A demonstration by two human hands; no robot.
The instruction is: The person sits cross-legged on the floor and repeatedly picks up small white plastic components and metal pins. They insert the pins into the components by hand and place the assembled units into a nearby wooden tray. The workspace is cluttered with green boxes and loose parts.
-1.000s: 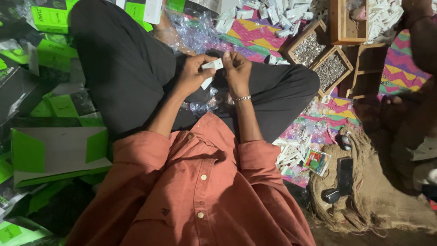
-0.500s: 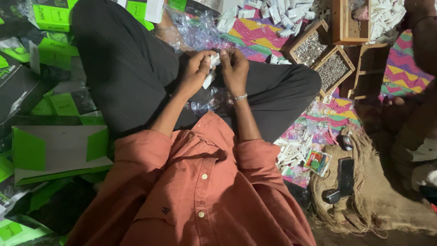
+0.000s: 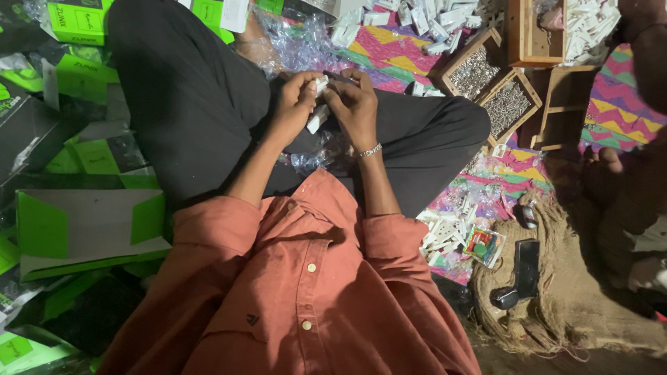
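Head view: looking down on a seated person in a rust-orange shirt (image 3: 299, 292), legs crossed in dark trousers (image 3: 180, 104).
Left hand (image 3: 295, 104): fingers curled round the small white plastic part (image 3: 318, 114), gripping its left side.
Right hand (image 3: 358, 107): closed on the same part from the right; a metal bracelet (image 3: 370, 150) sits at the wrist.
Hands together: thumbs almost meeting over the part, held above the lap.
White part: between both hands, its lower end sticking out below the fingers.
Beyond the hands: crumpled clear plastic wrap (image 3: 299, 42) and loose white parts (image 3: 424, 17) on a patterned mat (image 3: 396, 48).
Right of the hands: two wooden trays of small metal pieces (image 3: 497, 87).
Left of the hands: green and black cartons (image 3: 76, 222), near the knee.
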